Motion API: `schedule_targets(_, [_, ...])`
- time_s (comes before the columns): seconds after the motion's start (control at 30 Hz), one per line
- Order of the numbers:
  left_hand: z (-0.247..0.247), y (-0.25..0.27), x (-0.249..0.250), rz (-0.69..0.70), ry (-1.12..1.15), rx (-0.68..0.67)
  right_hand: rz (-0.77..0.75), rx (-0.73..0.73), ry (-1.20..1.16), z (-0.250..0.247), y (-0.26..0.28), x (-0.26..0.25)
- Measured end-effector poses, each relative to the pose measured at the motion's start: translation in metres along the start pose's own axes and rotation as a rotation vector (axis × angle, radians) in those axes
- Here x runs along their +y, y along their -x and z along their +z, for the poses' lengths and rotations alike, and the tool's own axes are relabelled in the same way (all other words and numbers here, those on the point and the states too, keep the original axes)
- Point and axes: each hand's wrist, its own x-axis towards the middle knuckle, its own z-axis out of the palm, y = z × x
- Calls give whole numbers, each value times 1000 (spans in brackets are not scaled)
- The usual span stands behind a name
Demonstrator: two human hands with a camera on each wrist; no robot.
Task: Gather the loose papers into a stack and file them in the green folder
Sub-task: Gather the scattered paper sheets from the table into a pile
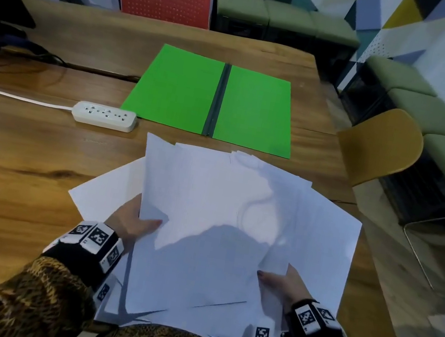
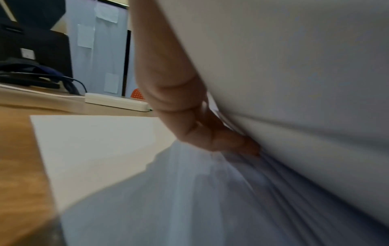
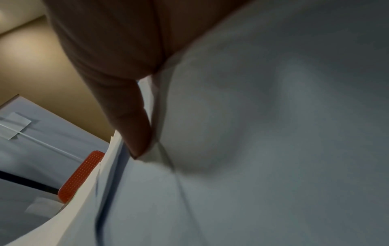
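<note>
Loose papers (image 1: 216, 212) fanned unevenly, lifted at near edge of worktop (image 1: 23, 163). Left hand (image 1: 131, 222) pinching left edge, thumb on top, fingers (image 2: 210, 133) beneath. Right hand (image 1: 282, 284) gripping lower right edge likewise. Green folder (image 1: 213, 98) lying open flat beyond papers, beside power strip (image 1: 104, 116).

Before us a wooden table (image 1: 37, 165) with a visible grain, on it our green folder (image 1: 213, 98) lying open and flat, a white power strip (image 1: 104, 116) just left of it, loose white papers (image 1: 111, 187) spread at our near edge, dark cables (image 1: 12, 57) far left
</note>
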Motion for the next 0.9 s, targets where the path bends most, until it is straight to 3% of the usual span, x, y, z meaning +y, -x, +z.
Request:
schedule_targets(0.07, [4,0,1,-5,-87,115,-2,-14,3,0,1,-1])
schedule_targets(0.2, [2,5,6,25,147,58,-6,-41,2,-1,4,-1])
schedule_targets(0.33, [3,0,-1,-12,-77,45,-8,-47,1,1,8,-5])
schedule_targets(0.43, [6,-3,6,49,-154,90,2,-21,19,1,5,-4])
schedule_targets(0.53, [7,-8,8,-26,-130,93,23,-12,29,1,3,-3])
schedule_targets(0.63, [12,-9,12,-121,-294,179,26,-6,42,2,3,-2])
schedule_targets(0.73, [20,-1,13,-255,-263,245,16,-5,14,4,7,-5])
schedule_targets(0.9, [24,3,3,-255,-148,299,-14,21,-146,8,13,-11])
